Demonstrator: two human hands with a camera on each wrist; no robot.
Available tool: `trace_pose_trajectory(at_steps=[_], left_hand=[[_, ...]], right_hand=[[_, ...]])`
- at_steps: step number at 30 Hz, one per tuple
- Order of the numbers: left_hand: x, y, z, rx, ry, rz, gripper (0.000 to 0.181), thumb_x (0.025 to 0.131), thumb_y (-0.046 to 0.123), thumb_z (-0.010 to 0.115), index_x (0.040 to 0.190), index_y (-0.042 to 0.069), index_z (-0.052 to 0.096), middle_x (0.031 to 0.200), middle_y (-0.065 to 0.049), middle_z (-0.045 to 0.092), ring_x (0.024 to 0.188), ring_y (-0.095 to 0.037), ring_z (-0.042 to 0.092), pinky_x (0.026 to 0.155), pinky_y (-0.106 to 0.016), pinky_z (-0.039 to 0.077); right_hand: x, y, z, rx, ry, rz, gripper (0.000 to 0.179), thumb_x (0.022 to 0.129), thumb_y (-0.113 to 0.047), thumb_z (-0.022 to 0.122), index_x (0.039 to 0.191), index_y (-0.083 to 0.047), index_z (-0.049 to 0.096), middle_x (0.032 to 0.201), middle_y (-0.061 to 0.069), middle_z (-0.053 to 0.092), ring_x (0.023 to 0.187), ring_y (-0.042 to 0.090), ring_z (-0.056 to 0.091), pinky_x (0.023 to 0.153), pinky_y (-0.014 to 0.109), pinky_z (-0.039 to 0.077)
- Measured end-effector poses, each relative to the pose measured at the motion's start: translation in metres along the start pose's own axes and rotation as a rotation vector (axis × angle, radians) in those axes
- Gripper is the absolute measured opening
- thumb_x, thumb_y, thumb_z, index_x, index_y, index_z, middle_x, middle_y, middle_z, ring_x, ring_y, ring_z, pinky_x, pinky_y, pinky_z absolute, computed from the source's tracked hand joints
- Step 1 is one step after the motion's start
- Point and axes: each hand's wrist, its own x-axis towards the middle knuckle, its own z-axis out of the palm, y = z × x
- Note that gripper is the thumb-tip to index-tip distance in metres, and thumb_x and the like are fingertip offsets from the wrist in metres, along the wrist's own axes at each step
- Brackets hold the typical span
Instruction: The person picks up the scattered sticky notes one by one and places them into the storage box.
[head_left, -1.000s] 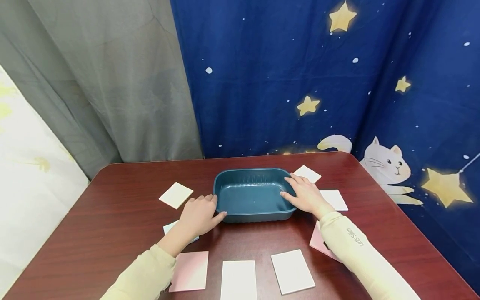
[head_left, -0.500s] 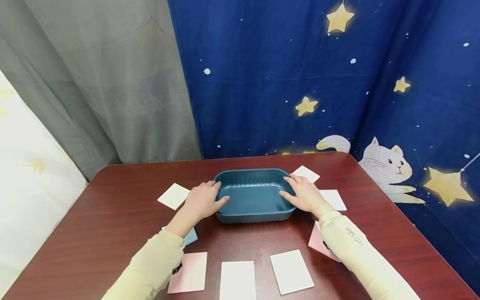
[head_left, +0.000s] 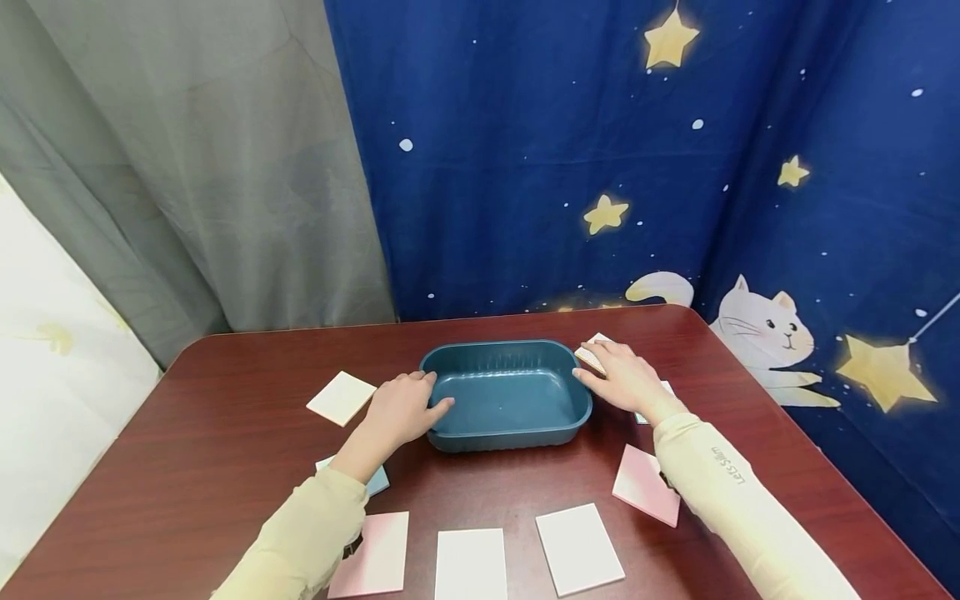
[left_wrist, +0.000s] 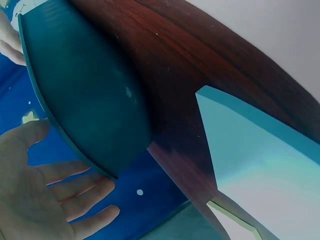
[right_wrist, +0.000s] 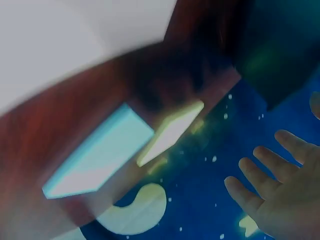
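A teal plastic basin (head_left: 506, 439) stands on the dark red table. My left hand (head_left: 403, 408) is at the basin's left rim, fingers nearly straight, thumb reaching over the inside. In the left wrist view, the fingertips of that hand (left_wrist: 30, 195) lie right along the rim. My right hand (head_left: 626, 379) is off the basin's right side, fingers spread and holding nothing. It overlaps a pale yellow note pad (head_left: 589, 355) and partly hides a blue-edged pad behind the wrist. The right wrist view shows this open hand (right_wrist: 287, 190) apart from the basin (right_wrist: 280, 50).
More square note pads lie around the basin: pale yellow (head_left: 341, 397) and blue (head_left: 377, 481) at left, pink (head_left: 382, 554) at front left, white (head_left: 471, 567) and another white pad (head_left: 580, 550) in front, pink (head_left: 647, 485) at right. Curtains (head_left: 525, 167) hang behind the table.
My right hand has left the basin's rim and moved right. My left hand has shifted slightly up along the left rim. The basin stays in place on the table.
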Motion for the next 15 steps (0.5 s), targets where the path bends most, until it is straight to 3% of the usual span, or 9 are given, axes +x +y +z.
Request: trace_pose_trajectory(at_steps=[15], left_hand=[[0.001, -0.003, 0.003, -0.03, 0.025, 0.011, 0.053, 0.083, 0.04, 0.056, 0.115, -0.003, 0.056, 0.11, -0.017, 0.057, 0.097, -0.031, 0.055, 0.079, -0.043, 0.044]], right_hand=[[0.022, 0.018, -0.066, -0.089, -0.02, 0.038, 0.056, 0.087, -0.04, 0.049, 0.125, 0.001, 0.046, 0.122, 0.025, 0.045, 0.111, 0.04, 0.04, 0.086, 0.056, 0.032]])
